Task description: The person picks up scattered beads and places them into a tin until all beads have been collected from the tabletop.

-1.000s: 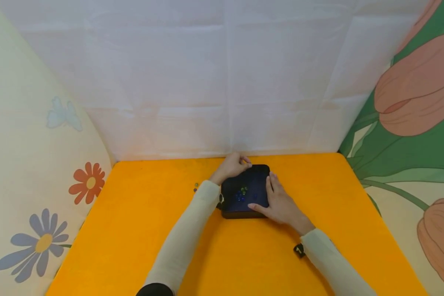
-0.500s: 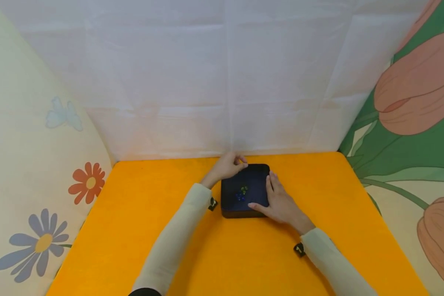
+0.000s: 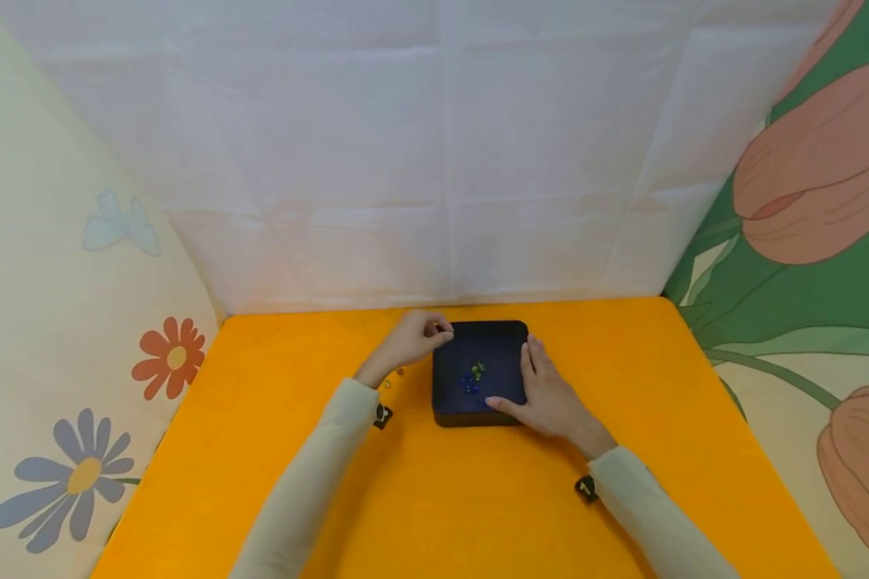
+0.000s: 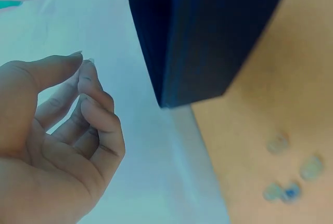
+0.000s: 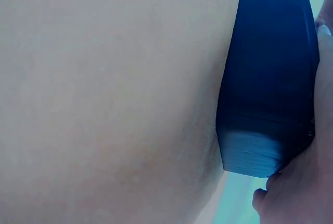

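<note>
A person's left hand point(image 3: 410, 338) is raised by the far left corner of a dark, square, open-topped box point(image 3: 510, 354); the left wrist view shows the hand apart from it, fingers loosely curled, the thumb tip close to the fingertips, and nothing visible between them. The right hand point(image 3: 550, 394) touches the box's right side, its fingers straight and together along the outer wall and its thumb stretched over the near right corner. The box sits flat, right of centre toward the table's far edge. On its floor lie a small cluster of green beads point(image 3: 478, 370) and, just nearer the person, a cluster of blue beads point(image 3: 469, 384). To the left of the box, partly behind the left wrist, more small beads point(image 4: 312, 168) lie loose, blurred in the left wrist view; one looks blue. Pale sleeves point(image 3: 300, 482) cover both arms. The table point(image 3: 449, 498) is bright orange; behind it hangs a creased white cloth point(image 3: 348, 137). A flowered cloth point(image 3: 36, 322) stands at left, a tulip-printed one point(image 3: 825, 185) at right.
</note>
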A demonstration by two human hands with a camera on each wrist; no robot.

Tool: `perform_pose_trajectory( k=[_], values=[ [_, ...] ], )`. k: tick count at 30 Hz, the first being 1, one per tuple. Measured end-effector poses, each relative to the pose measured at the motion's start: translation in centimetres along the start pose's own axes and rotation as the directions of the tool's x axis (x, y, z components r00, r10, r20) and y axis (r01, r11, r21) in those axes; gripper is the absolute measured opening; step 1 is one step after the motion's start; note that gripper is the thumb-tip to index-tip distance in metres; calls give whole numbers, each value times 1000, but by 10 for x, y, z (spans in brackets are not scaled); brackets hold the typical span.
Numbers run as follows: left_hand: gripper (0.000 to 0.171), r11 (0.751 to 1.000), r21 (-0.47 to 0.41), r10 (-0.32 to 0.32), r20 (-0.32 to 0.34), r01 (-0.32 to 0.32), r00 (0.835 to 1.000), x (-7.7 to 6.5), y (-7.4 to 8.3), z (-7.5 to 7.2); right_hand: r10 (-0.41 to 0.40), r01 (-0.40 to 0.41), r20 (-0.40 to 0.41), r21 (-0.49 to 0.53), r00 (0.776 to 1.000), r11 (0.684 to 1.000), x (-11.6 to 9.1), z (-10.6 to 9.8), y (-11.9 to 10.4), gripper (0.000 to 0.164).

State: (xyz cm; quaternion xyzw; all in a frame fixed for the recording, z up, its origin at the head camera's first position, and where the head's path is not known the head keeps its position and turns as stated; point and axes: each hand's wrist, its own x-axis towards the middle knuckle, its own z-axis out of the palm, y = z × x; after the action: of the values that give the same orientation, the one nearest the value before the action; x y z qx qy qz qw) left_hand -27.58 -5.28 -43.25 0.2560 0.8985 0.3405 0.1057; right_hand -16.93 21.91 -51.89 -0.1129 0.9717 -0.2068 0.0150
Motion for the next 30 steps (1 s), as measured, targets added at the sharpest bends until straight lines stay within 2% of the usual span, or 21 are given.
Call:
perform_pose_trajectory(
  k=[6, 14, 24, 30],
  values=[
    [28, 996, -72, -54, 16, 55, 998, -22, -22, -8, 0, 0, -8, 6, 1000, 1000, 0, 0, 1, 125],
    [31, 996, -70, -59, -7, 59, 998, -50, -53, -12, -15, 15, -21, 13, 1000, 1000, -1, -1, 0, 125],
    [22, 991, -19, -130, -98, 129, 987, -77, -78, -2, -14, 14, -26, 10, 1000, 1000, -2, 0, 0, 125],
    [37, 985, 7, -171, -142, 174, 975, -86, -91, 6, -4, 4, -14, 5, 1000, 1000, -1, 1, 2, 125]
  ],
)
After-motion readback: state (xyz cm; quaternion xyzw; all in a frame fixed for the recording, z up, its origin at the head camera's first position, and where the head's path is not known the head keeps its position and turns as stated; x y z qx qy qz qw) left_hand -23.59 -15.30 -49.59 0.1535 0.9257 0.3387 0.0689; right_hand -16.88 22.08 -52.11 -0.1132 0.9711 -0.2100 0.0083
